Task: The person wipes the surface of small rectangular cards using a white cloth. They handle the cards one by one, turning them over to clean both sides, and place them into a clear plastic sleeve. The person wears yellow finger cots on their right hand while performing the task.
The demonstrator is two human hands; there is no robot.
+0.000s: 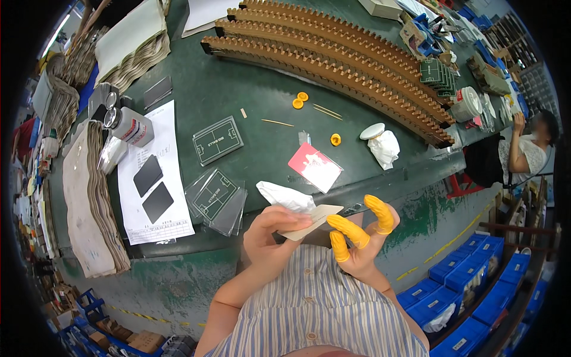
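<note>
My left hand [275, 233] is closed on a pale beige flat card [318, 218], held in front of my striped shirt by the table's near edge. Right beside that card is my right hand [363, 243], with yellow rubber finger cots on several fingers. Its fingers are apart and nothing shows between them. Behind the left hand, a white cloth [285, 195] sticks up; whether the hand also grips it is hidden. Just beyond the hands, a red and white card [315, 166] lies on the green table [262, 149].
Farther right sits a white cloth bundle [383, 147]. Loose yellow finger cots [336, 140] and thin wooden sticks [278, 122] lie mid-table. Long notched wooden racks [333, 59] span the back. Left are green printed plates [217, 140], dark plates [157, 202] on paper and a bottle [137, 127].
</note>
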